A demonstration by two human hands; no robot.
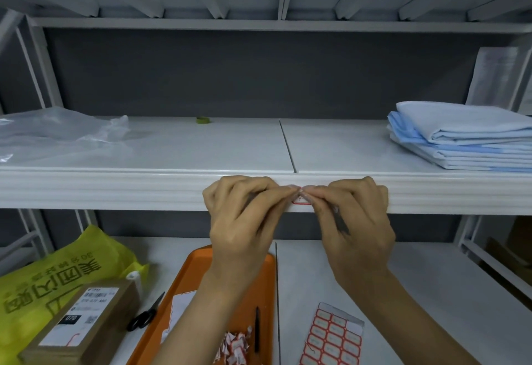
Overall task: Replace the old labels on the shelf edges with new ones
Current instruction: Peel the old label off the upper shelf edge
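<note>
Both forearms reach up from below, hands meeting at the shelf edge (pixel 115 192). Left hand (pixel 244 220) and right hand (pixel 354 220) have fingers curled, tips touching, and both pinch the top of the red-bordered label (pixel 301 201) stuck on that edge. The label sheet (pixel 331 338) lies on the lower shelf.

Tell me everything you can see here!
label: one, white with red border, on shelf edge
tray: one, orange, lower shelf
label sheet: one, red-bordered, right of tray
old labels: crumpled pile, white-red, in tray
pen: one, black, in tray
scissors: one pair, black, left of tray
box: one, brown, lower left
bag: one, yellow, behind box
plastic wrap: one, clear, upper left
tape roll: one, green, upper shelf back
folded cloths: one stack, pale blue, upper right
left hand: pinches label
right hand: pinches label
</note>
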